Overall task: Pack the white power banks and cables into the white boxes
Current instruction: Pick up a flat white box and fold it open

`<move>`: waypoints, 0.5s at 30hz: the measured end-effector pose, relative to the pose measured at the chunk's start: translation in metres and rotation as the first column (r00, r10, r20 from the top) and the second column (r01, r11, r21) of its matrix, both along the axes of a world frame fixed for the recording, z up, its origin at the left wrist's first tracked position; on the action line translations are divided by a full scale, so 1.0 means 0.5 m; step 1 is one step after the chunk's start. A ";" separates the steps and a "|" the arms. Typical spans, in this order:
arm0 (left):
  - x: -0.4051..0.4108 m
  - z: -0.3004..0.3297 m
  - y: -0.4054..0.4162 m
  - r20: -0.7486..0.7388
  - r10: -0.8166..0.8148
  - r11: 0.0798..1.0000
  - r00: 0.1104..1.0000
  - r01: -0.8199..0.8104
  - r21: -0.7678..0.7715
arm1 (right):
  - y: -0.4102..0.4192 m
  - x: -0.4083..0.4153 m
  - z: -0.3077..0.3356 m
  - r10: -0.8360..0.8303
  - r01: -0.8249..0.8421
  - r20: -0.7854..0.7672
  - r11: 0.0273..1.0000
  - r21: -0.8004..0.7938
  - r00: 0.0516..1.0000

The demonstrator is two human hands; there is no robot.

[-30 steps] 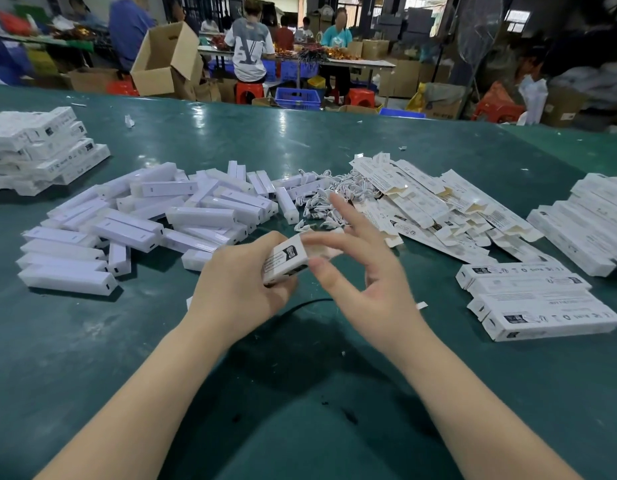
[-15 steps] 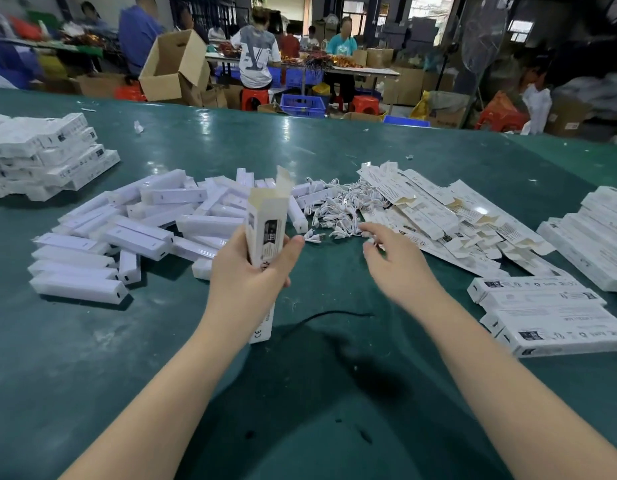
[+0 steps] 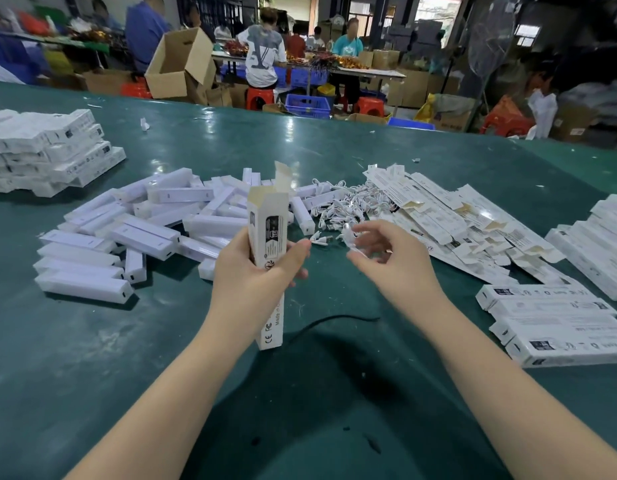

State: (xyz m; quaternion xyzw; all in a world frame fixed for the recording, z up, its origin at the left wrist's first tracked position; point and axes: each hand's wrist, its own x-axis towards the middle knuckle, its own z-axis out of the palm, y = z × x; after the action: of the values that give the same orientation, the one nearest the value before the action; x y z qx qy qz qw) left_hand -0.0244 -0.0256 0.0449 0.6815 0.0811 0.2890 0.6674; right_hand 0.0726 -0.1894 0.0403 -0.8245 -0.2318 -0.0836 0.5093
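My left hand (image 3: pixel 255 271) grips a tall white box (image 3: pixel 269 237) that stands upright on the green table (image 3: pixel 161 375), its top flap open. My right hand (image 3: pixel 390 258) is just right of it, its fingers curled round a small bagged white cable (image 3: pixel 350 235); the hand is blurred. Loose white power banks (image 3: pixel 140 233) lie heaped to the left. A tangle of white cables (image 3: pixel 341 206) sits behind my hands. Flat unfolded boxes (image 3: pixel 456 220) spread out to the right.
Closed boxes lie stacked at the near right (image 3: pixel 556 327), at the far right edge (image 3: pixel 601 244) and at the far left (image 3: pixel 47 150). A thin dark cord (image 3: pixel 334 322) lies on the table between my arms. Beyond the table people work among cardboard cartons (image 3: pixel 178 64).
The left hand turned the box from lying across to upright. The right hand reached to the cable pile and has come back holding a bagged cable.
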 end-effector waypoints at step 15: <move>-0.003 0.007 -0.004 -0.060 -0.327 0.940 0.943 0.318 -0.123 | 0.003 -0.100 0.026 0.391 -0.384 0.108 0.920 -0.077 0.914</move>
State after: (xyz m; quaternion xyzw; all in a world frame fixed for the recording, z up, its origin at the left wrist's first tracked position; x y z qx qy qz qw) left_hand -0.0258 -0.0277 0.0483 0.6580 0.0110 0.1435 0.7391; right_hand 0.0226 -0.1878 0.0535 -0.7691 -0.4233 -0.0245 0.4783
